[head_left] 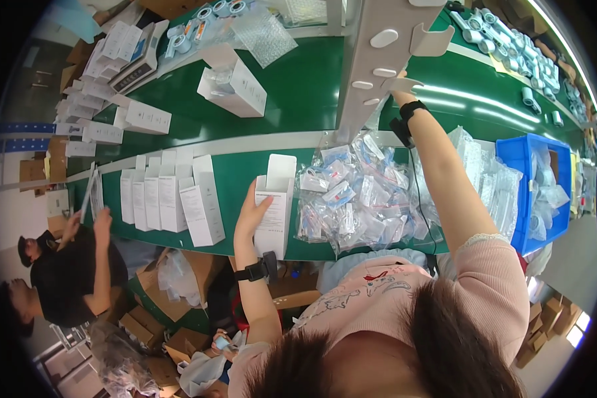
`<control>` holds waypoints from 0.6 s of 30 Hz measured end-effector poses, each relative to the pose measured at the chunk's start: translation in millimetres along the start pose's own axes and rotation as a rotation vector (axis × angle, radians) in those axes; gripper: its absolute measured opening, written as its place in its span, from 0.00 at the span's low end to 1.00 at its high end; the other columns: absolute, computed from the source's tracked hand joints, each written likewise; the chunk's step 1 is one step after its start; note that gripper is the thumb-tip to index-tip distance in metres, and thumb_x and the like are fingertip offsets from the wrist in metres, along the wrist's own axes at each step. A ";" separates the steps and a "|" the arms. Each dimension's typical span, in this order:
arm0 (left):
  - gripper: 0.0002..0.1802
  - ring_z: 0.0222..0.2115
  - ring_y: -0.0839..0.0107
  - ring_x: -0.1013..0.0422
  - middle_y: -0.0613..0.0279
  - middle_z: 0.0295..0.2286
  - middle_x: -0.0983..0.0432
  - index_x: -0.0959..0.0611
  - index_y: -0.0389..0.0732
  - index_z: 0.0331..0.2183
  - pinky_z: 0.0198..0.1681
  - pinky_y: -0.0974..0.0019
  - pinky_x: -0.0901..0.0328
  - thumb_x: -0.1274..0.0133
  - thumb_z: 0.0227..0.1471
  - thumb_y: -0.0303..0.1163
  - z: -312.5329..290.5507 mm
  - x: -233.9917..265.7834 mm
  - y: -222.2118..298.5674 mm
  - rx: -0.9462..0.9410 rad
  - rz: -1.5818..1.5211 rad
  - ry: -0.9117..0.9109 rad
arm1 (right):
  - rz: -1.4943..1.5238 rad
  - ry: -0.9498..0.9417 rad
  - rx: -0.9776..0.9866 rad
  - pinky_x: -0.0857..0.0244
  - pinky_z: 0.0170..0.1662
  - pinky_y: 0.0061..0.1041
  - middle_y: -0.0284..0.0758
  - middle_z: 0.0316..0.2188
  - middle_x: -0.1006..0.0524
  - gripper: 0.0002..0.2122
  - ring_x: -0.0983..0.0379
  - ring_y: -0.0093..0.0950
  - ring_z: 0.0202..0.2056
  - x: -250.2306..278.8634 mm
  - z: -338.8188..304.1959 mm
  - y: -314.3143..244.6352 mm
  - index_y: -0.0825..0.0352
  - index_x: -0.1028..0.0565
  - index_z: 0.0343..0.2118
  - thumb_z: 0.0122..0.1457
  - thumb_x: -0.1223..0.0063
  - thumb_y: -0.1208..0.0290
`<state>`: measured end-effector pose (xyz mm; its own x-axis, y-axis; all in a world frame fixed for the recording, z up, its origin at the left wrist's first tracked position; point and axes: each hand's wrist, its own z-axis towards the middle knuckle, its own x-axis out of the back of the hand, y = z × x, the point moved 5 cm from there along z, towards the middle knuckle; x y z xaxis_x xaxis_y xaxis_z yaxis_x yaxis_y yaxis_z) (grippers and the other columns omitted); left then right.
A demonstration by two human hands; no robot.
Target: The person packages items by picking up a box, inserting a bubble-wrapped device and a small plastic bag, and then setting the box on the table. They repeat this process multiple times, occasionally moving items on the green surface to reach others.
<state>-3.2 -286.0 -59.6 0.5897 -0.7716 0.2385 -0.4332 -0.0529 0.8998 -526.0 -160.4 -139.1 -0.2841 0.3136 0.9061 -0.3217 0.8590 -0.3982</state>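
Upright on the green table (242,159), a tall white carton (270,229) stands with its top flap raised. My left hand (251,215) is closed around its left side, thumb across the printed front. My right arm stretches far forward beside the metal post (365,60). At its end, my right hand (400,97) is mostly hidden by the post and a hook plate, so its fingers do not show. Right of the carton lies a heap of clear plastic bags (361,192) with small white parts inside. Several white cartons (159,199) stand in a row to the left.
Bubble-wrapped packs (487,192) and a blue bin (516,166) are at the right. Light-blue handheld devices (504,46) lie at the far right. Beyond the rail sits an open white box (242,93). A person in black (73,275) works at the left. A black cable (419,192) crosses the bags.
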 end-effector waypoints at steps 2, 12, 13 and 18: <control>0.40 0.49 0.65 0.43 0.55 0.48 0.41 0.44 0.42 0.54 0.49 0.66 0.45 0.44 0.40 0.26 -17.9 1.1 5.1 0.050 -0.154 0.039 | 0.255 0.054 -0.203 0.39 0.47 0.34 0.52 0.44 0.33 0.43 0.34 0.42 0.44 -4.7 -21.1 -23.6 0.61 0.48 0.55 0.37 0.40 0.50; 0.38 0.46 0.65 0.39 0.53 0.44 0.39 0.39 0.41 0.48 0.42 0.63 0.37 0.39 0.33 0.27 -63.4 -14.2 110.7 -0.298 0.018 0.096 | 1.434 -0.064 0.185 0.37 0.40 0.27 0.35 0.36 0.30 0.13 0.32 0.27 0.37 186.4 -175.6 -53.9 0.66 0.35 0.43 0.54 0.58 0.71; 0.37 0.45 0.64 0.39 0.52 0.43 0.39 0.37 0.40 0.46 0.42 0.64 0.37 0.38 0.32 0.27 -65.3 -22.1 118.7 -0.295 0.077 0.115 | 1.429 -0.060 0.181 0.37 0.40 0.27 0.35 0.36 0.30 0.13 0.32 0.27 0.37 197.7 -198.1 -51.5 0.66 0.35 0.43 0.54 0.58 0.71; 0.33 0.44 0.61 0.38 0.50 0.42 0.38 0.35 0.38 0.38 0.40 0.63 0.37 0.35 0.28 0.29 -79.2 -65.4 136.0 -0.325 0.117 0.178 | 2.030 -0.142 -0.052 0.37 0.43 0.28 0.35 0.37 0.30 0.13 0.32 0.28 0.39 179.0 -286.0 -89.1 0.66 0.36 0.43 0.53 0.57 0.73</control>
<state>-46.7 -192.6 76.1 0.6708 -0.6367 0.3802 -0.2824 0.2547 0.9249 -289.9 -65.1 99.5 -0.1834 0.6172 -0.7651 0.5061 -0.6080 -0.6118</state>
